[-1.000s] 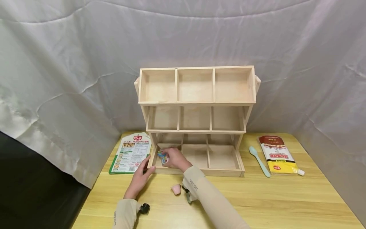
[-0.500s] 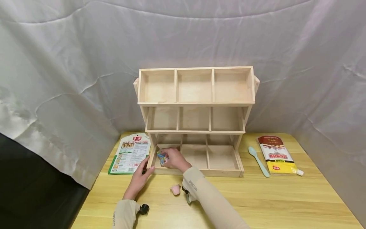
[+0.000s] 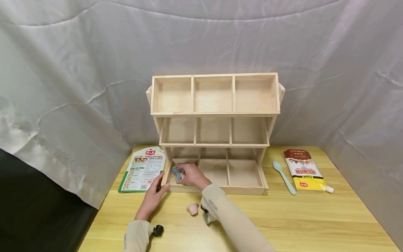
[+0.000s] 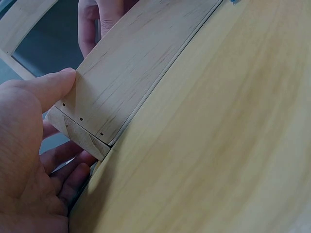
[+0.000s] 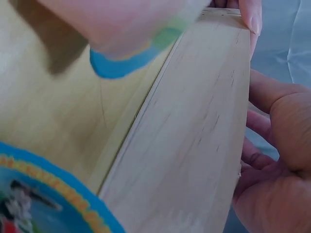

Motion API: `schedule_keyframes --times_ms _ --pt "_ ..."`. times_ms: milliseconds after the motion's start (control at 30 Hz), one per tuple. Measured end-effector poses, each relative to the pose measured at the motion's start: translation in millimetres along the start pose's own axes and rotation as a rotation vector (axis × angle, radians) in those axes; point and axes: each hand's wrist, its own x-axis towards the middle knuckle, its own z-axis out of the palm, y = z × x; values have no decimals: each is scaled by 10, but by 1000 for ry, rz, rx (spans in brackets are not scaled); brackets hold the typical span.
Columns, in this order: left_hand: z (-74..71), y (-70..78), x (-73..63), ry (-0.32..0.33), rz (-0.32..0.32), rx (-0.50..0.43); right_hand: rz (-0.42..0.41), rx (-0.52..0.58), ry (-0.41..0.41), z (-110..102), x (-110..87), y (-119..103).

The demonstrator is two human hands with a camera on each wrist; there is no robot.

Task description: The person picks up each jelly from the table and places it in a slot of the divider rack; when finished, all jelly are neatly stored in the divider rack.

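Note:
In the head view, my left hand [image 3: 153, 197] grips the front left corner of the bottom tray of a wooden tiered box [image 3: 217, 189]. Its thumb lies against the tray's front wall [image 4: 131, 68] in the left wrist view, with the fingers along the side. Inside the tray's left compartment, my right hand [image 3: 192, 175] pinches a small blue-lidded jelly cup [image 3: 178, 177]. More blue and green [image 3: 175, 170] shows beside its fingers, largely hidden. A pink jelly cup [image 3: 193, 209] lies on the table before the tray. Near the right wrist, another blue printed lid [image 5: 46, 194] shows in the right wrist view.
A white and green seasoning packet [image 3: 143, 169] lies left of the box. To the right are a pale green spoon [image 3: 284, 177] and a red, white and yellow spouted pouch [image 3: 305, 170]. The upper tiers [image 3: 215, 113] overhang the bottom tray. Grey cloth [image 3: 217, 42] hangs behind.
The right fingers shift slightly over the cups in the left compartment, and the blue-lidded cup sits a little lower. The left hand stays on the tray corner; the view drifts slightly.

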Motion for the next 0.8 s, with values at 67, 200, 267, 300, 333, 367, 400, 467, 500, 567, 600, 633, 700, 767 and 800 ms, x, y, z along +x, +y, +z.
schedule_keyframes --times_ms 67,200,267,300,333,367,400,467,500,567,600,633,700,767,800 --pt "-8 -19 1 1 -4 4 -11 -30 7 -20 -22 -30" --pt "-35 -49 -18 5 -19 -11 -36 -85 6 -97 -94 -129" --pt "-47 -51 -33 7 -25 -21 -50 -81 2 -161 -144 -177" --pt "-50 -50 -36 7 -27 -26 -59 -78 -1 -201 -170 -193" --pt "-51 -48 -38 8 -27 -26 -65 -73 -2 -247 -202 -205" --pt "-49 -46 -36 7 -26 -25 -71 -65 -3 -297 -236 -211" --pt "-45 -44 -30 5 -21 -21 -75 -56 -3 -347 -276 -206" --pt "-34 -39 -20 3 -13 -13 -85 -47 1 -452 -362 -174" --pt "-27 -35 -15 4 -8 -10 -90 -41 6 -503 -413 -149" --pt "-13 -25 -9 4 1 -5 -99 -22 20 -602 -525 -82" --pt "-7 -18 -8 4 3 -4 -107 -9 27 -647 -587 -39" --pt "-1 -14 -6 4 2 -5 -117 -1 38 -697 -653 4" --pt "7 -8 3 6 4 -5 -125 18 59 -799 -799 96" --pt "12 -8 4 4 7 -11 -117 36 83 -891 -946 198" --pt "11 18 -1 0 -3 -16 -105 45 93 -933 -1017 250"
